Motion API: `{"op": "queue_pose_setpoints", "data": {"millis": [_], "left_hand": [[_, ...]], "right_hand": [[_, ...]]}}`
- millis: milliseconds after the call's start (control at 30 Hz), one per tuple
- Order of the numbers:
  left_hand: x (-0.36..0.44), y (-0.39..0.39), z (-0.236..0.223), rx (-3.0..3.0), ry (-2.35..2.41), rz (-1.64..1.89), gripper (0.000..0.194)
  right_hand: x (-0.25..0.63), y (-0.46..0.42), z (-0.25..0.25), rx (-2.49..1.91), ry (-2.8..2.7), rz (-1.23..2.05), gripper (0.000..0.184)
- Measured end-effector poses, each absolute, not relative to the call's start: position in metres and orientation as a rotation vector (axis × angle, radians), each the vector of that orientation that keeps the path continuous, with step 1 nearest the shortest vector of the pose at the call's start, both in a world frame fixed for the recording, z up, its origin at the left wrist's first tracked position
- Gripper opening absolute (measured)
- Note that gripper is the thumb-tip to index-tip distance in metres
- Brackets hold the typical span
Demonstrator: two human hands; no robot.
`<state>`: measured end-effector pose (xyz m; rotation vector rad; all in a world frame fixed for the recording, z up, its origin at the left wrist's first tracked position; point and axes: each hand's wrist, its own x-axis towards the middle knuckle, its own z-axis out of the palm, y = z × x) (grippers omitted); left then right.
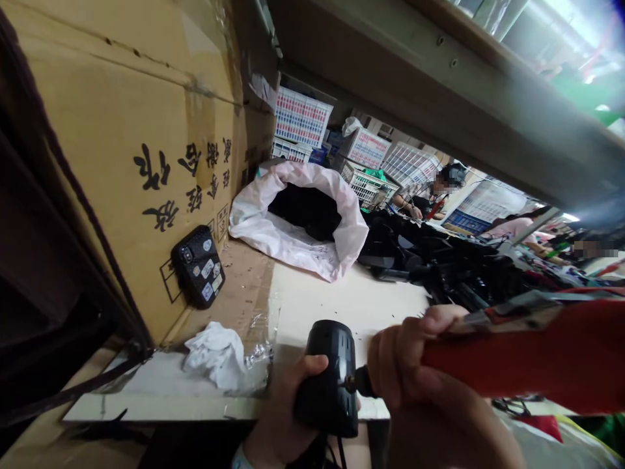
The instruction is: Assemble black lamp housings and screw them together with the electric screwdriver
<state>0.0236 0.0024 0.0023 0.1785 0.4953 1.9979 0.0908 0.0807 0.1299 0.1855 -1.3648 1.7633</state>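
Observation:
My left hand is wrapped round a glossy black plastic housing with slots near its top end and a cable hanging below it. In my right hand is a red power screwdriver, held sideways with its tip pointing left. The dark tip meets the side of the housing at a small screw-like spot. Whether a screw sits there is too small to tell. Both hands are just above the front edge of a white work board.
A white sack with dark contents stands behind. Black plastic parts are heaped at right. A stickered phone leans on a cardboard box; crumpled white tissue lies at left. A beam crosses overhead. Co-workers sit beyond.

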Motion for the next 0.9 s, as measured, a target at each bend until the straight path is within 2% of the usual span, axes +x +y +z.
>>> {"op": "queue_pose_setpoints", "data": {"millis": [133,233,267,433,600,767,833,900], "left_hand": [[0.027,-0.002,-0.008,0.362,0.861,2.102,0.016],[0.032,-0.008,-0.013,0.387,1.106,2.254,0.044],[0.034,-0.010,-0.014,0.398,1.177,2.284,0.048],[0.036,-0.014,-0.023,0.520,1.261,2.286,0.047],[0.033,-0.018,-0.043,0.523,1.417,2.195,0.052],[0.029,-0.012,-0.039,0.603,1.317,2.229,0.038],[0.026,-0.010,-0.031,0.498,1.110,2.210,0.044],[0.022,-0.009,-0.023,0.346,0.787,2.083,0.038]], "right_hand": [[0.089,0.075,0.120,0.193,-1.348,1.864,0.022],[0.089,0.071,0.116,0.116,-1.360,1.874,0.021],[0.088,0.069,0.114,0.093,-1.366,1.866,0.021],[0.076,0.065,0.105,0.292,-1.378,1.814,0.018],[0.075,0.066,0.106,0.239,-1.477,2.025,0.022],[0.073,0.065,0.103,0.293,-1.457,2.064,0.018],[0.071,0.066,0.105,0.320,-1.459,2.037,0.018],[0.072,0.071,0.111,0.282,-1.358,1.974,0.022]]}}
